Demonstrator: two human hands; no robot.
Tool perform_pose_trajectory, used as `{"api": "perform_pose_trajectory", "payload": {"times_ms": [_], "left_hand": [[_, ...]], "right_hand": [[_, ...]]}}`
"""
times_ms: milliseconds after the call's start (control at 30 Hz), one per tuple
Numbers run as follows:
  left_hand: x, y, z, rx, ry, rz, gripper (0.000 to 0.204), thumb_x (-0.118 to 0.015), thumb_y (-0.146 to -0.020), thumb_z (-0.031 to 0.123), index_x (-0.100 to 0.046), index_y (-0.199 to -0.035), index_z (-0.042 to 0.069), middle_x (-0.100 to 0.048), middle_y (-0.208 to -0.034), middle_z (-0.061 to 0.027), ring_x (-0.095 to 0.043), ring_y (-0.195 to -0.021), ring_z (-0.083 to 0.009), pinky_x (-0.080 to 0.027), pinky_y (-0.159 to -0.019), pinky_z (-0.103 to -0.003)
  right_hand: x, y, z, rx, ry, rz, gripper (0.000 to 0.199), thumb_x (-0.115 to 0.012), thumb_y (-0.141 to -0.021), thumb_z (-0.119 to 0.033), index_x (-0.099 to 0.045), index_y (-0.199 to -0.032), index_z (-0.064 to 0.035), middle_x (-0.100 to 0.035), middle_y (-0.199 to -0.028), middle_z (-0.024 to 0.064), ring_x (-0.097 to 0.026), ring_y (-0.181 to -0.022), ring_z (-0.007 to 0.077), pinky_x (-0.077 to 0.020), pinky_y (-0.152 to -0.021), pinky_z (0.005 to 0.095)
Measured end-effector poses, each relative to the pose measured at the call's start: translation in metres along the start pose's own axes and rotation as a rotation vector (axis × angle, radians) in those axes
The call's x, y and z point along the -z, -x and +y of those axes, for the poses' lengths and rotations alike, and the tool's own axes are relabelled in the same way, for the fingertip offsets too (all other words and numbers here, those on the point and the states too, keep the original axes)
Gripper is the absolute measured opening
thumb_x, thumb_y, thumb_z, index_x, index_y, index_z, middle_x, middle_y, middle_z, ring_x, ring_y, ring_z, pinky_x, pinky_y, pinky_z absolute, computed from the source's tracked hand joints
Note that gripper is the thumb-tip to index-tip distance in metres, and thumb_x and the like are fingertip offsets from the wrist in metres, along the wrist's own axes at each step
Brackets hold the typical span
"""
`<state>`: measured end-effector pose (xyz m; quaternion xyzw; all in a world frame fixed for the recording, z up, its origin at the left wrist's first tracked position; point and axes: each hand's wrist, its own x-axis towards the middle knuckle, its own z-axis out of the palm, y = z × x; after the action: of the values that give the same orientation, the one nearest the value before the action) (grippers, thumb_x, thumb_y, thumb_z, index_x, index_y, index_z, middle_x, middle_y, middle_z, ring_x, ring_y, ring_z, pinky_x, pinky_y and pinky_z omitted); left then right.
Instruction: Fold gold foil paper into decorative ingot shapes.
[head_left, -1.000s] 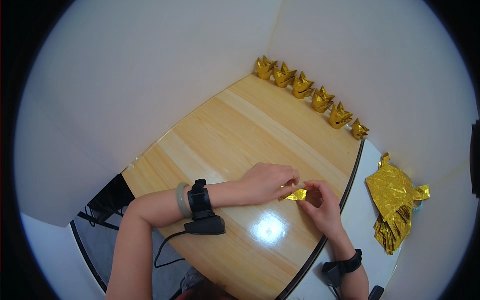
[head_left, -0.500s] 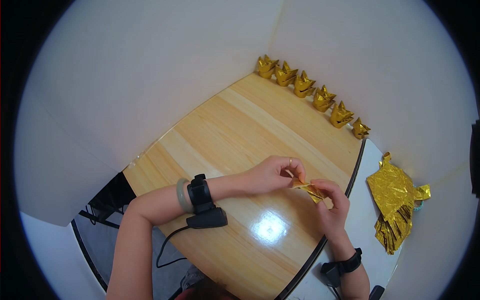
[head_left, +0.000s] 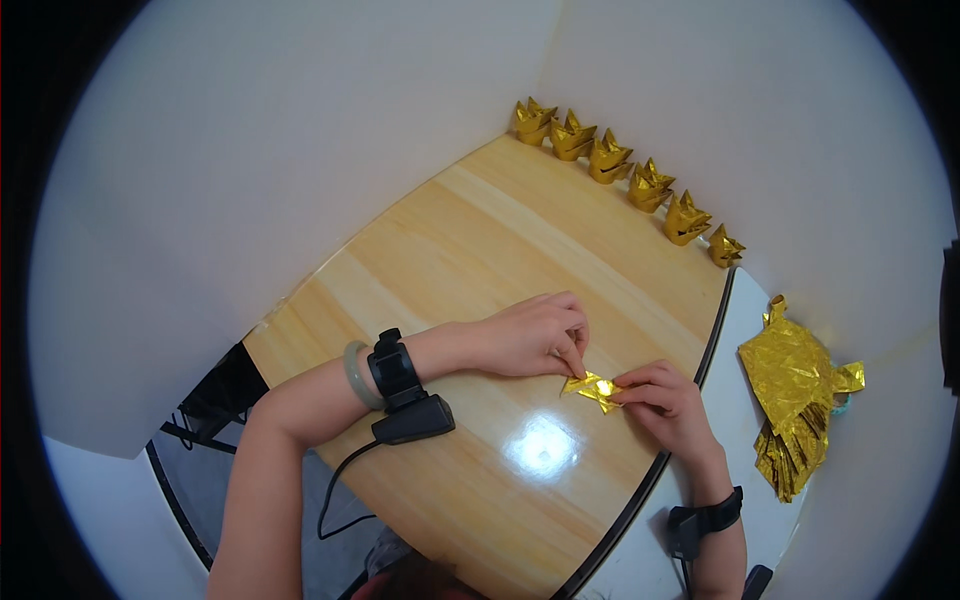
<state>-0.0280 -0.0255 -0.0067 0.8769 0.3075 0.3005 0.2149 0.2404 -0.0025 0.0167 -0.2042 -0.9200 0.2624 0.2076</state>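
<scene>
Wooden bench point(head_left: 450, 260): gold foil piece point(head_left: 592, 388), seemingly light, creasable, pinched at both ends by left hand point(head_left: 530, 335) and right hand point(head_left: 665, 400).

Two bare forearms with no sleeves are showing. The left wrist point(head_left: 395, 370) is wearing a pale green bangle beside a black strap carrying a small black box-shaped device, from which a thin black cable is trailing. The right wrist point(head_left: 705, 520) is wearing a similar black strap with a black device attached.

Folds of the gold paper piece point(head_left: 594, 387) hidden under fingertips point(head_left: 572, 352)
</scene>
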Motion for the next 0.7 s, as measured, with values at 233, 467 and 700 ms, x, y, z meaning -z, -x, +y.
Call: {"api": "perform_pose_trajectory", "payload": {"times_ms": [233,467,700], "left_hand": [[-0.002,0.0,0.006,0.014,-0.025,-0.009,0.013,-0.073,-0.074,0.016,-0.076,-0.086,0.014,-0.059,-0.092,-0.0006,-0.049,-0.101,-0.0218,-0.041,-0.089,-0.033],[-0.004,-0.003,0.006,0.04,0.049,-0.043,0.018,-0.073,-0.074,0.015,-0.072,-0.091,0.009,-0.059,-0.095,-0.003,-0.049,-0.101,-0.0234,-0.041,-0.09,-0.035],[-0.004,-0.003,0.006,0.067,0.028,-0.037,0.023,-0.072,-0.075,0.015,-0.067,-0.096,0.011,-0.059,-0.097,-0.0039,-0.049,-0.103,-0.0252,-0.04,-0.092,-0.036]], "right_hand": [[0.01,0.004,-0.008,-0.309,-0.24,-0.036,0.024,-0.069,-0.074,-0.002,-0.067,-0.097,-0.0054,-0.061,-0.094,0.0058,-0.059,-0.087,0.0192,-0.0473,-0.076,0.0283],[-0.021,-0.006,-0.028,-0.437,-0.138,0.182,0.05,-0.073,-0.072,-0.004,-0.05,-0.117,-0.0045,-0.053,-0.097,0.0077,-0.056,-0.082,0.018,-0.0468,-0.074,0.0272],[-0.034,-0.003,-0.031,-0.47,-0.2,0.399,0.053,-0.073,-0.072,-0.005,-0.046,-0.118,-0.0049,-0.05,-0.099,0.007,-0.053,-0.078,0.0147,-0.0462,-0.072,0.0273]]}}
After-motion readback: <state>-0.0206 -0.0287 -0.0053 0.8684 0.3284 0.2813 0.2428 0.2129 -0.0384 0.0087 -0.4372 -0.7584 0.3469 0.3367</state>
